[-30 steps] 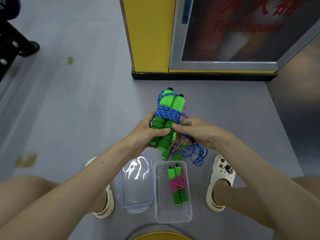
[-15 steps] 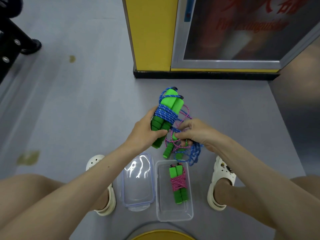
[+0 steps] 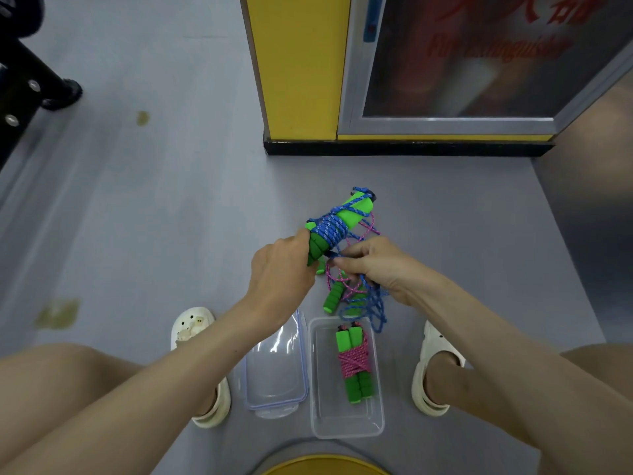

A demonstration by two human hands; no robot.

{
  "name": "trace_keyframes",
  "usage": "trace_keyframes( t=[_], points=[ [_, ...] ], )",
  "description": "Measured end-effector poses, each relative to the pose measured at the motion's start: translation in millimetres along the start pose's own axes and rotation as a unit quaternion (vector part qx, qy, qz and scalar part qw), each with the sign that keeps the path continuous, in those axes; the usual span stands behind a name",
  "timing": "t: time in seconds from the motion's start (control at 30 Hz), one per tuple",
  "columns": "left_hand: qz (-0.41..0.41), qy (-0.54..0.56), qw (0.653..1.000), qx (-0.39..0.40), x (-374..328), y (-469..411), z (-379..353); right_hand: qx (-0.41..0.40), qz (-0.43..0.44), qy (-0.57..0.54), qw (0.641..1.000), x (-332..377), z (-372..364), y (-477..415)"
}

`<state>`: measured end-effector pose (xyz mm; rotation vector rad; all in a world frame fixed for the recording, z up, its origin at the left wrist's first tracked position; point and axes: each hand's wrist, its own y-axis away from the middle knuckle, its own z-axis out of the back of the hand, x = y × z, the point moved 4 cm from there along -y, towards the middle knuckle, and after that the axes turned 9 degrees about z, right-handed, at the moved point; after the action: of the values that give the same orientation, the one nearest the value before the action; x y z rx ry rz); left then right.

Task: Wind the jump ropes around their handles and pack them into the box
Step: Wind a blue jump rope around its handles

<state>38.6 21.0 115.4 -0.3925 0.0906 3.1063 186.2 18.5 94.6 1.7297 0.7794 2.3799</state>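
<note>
Left hand (image 3: 281,269) grips green foam handles (image 3: 358,210) bound in blue braided rope (image 3: 330,229), beyond the clear plastic box (image 3: 346,434) | right hand (image 3: 380,265) pinches the loose tail (image 3: 378,305) | risk: tail, tangled with pink rope (image 3: 350,290), may snag, slackening coils.

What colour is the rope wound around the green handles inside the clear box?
The wound rope is pink, speckled with white; head view.
</note>
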Motion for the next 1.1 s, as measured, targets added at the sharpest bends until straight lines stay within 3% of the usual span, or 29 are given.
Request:
trace_keyframes(
  t=[0.27,0.43,0.53,0.63,0.73,0.83,0.93,1.0,1.1],
  points=[
    [-0.061,-0.111,0.985,-0.114,-8,5,2,0.048,0.021,-0.181,0.982,4,-15,1],
    [-0.098,-0.099,0.978,-0.158,-13,12,-7,-0.048,-0.01,-0.19,0.981,-1,-8,-2],
    [-0.125,-0.057,0.984,-0.109,-17,17,-13,-0.104,-0.01,-0.209,0.972,-7,1,-3],
    [-0.079,0.086,0.991,0.067,-15,10,-11,-0.106,-0.004,-0.187,0.977,-11,9,-2],
    [0.022,0.347,0.923,0.165,-5,-1,-5,-0.061,0.001,-0.199,0.978,-10,12,0],
    [0.148,0.52,0.794,0.278,3,1,-9,0.01,0.019,-0.217,0.976,-5,6,4],
    [0.168,0.602,0.673,0.396,-2,13,-12,0.068,0.037,-0.211,0.974,0,-1,8],
    [0.172,0.621,0.644,0.411,-3,16,-13,0.083,0.039,-0.198,0.976,-2,-4,7],
    [0.199,0.626,0.654,0.375,1,12,-17,0.079,0.025,-0.169,0.982,-6,-7,4]
  ],
)
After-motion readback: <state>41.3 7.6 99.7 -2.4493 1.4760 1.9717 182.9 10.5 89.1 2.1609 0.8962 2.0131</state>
